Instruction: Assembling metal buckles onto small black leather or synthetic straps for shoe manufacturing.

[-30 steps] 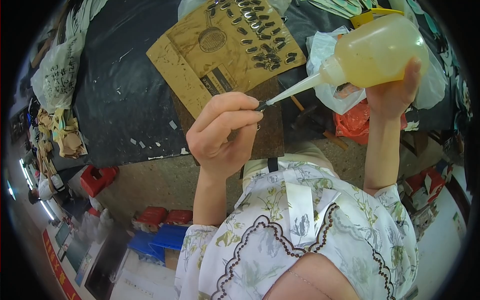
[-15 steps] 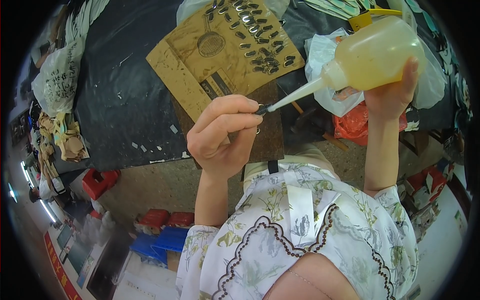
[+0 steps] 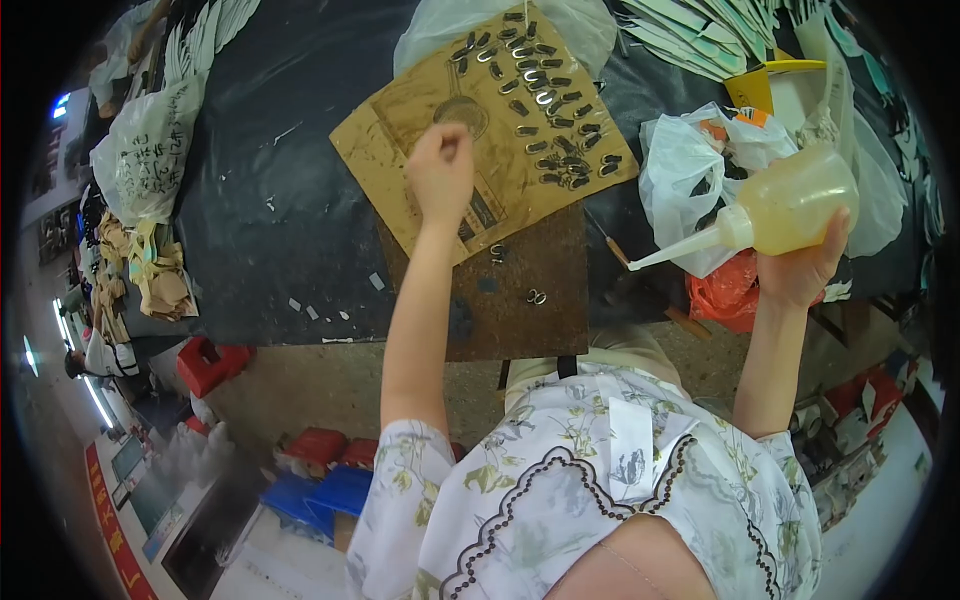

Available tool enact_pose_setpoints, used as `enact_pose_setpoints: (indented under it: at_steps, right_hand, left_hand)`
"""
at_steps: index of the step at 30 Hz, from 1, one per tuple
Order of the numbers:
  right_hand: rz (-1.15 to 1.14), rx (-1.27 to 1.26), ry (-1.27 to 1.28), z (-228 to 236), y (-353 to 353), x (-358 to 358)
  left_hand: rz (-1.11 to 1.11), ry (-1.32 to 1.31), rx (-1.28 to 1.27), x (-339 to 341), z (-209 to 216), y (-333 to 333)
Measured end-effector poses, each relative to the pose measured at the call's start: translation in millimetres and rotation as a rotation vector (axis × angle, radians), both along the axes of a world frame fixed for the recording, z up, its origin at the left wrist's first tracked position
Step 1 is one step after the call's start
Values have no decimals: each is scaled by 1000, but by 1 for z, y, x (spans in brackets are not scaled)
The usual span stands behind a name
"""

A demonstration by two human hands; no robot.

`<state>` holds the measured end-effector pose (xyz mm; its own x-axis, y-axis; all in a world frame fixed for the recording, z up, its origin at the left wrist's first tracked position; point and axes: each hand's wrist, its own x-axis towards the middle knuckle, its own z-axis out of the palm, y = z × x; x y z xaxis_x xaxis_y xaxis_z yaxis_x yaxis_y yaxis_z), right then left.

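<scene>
My left hand (image 3: 443, 175) hovers over a flat brown cardboard sheet (image 3: 390, 150), its fingertips pinched together. Whatever they may hold is hidden from view. Rows of small dark pieces with shiny metal rims, like little buckles (image 3: 545, 98), lie on the right part of the cardboard. In my right hand (image 3: 805, 268) is a translucent squeeze bottle (image 3: 805, 195) of yellowish liquid. The bottle is tilted, and its long white nozzle (image 3: 680, 247) points down to the left, apart from everything. Small metal loops (image 3: 537, 297) lie on a dark brown board (image 3: 545, 325) below the cardboard.
White plastic bags (image 3: 665, 160) and a red bag (image 3: 725, 290) sit at the right, near a wooden-handled tool (image 3: 617, 252). Pale cut strips (image 3: 690, 35) and a yellow box (image 3: 750, 92) are farther back. A stuffed plastic bag (image 3: 140, 150) stands at the left of the black table (image 3: 290, 190).
My left hand has moved away from the nozzle, up and left over the cardboard; the small dark piece it pinched no longer shows. The bottle in my right hand has come down somewhat.
</scene>
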<state>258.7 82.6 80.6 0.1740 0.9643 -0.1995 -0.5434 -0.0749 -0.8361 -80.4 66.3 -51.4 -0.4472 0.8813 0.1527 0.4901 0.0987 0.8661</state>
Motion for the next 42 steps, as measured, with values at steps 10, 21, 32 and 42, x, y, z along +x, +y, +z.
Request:
enact_pose_setpoints:
  at_steps: [10, 21, 32, 42]
  right_hand:
    - [-92, 3, 20, 3, 0, 6]
    - [-101, -79, 197, -5, 4, 2]
    - [121, -55, 302, -3, -1, -16]
    - [154, -101, 395, -15, -3, -20]
  left_hand:
    - [-151, 605, 372, -21, -38, 71]
    - [41, 142, -189, 24, 0, -138]
    - [-287, 523, -205, 39, -12, -133]
    - [-70, -468, -224, 51, 15, -103]
